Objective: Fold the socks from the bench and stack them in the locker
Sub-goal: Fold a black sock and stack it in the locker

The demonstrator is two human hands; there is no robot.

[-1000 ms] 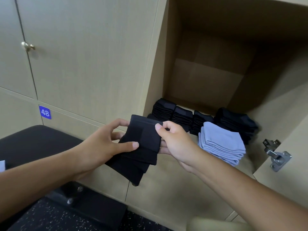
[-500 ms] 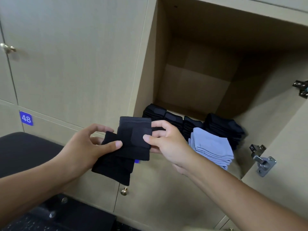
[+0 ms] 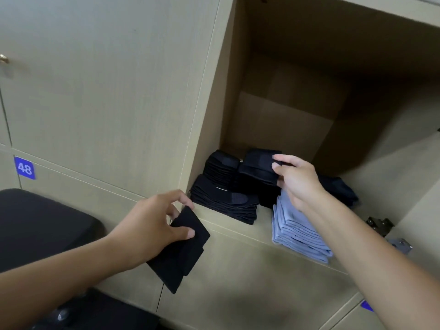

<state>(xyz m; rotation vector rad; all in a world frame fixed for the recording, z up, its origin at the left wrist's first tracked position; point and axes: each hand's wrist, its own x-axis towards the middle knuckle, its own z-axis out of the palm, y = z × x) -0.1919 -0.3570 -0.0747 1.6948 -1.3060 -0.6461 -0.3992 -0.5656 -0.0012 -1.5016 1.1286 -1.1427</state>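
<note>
The locker (image 3: 240, 226) floor carries black sock stacks (image 3: 225, 203) at its left and rear, with a blue stack (image 3: 297, 234) just right of them.

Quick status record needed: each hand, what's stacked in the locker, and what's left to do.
left hand: holds a folded black sock outside, below the locker opening
right hand: holds another black sock over the rear black piles
front black pile: front left of shelf
blue pile: front right
bench: lower left
remaining: both held socks not yet set down
</note>
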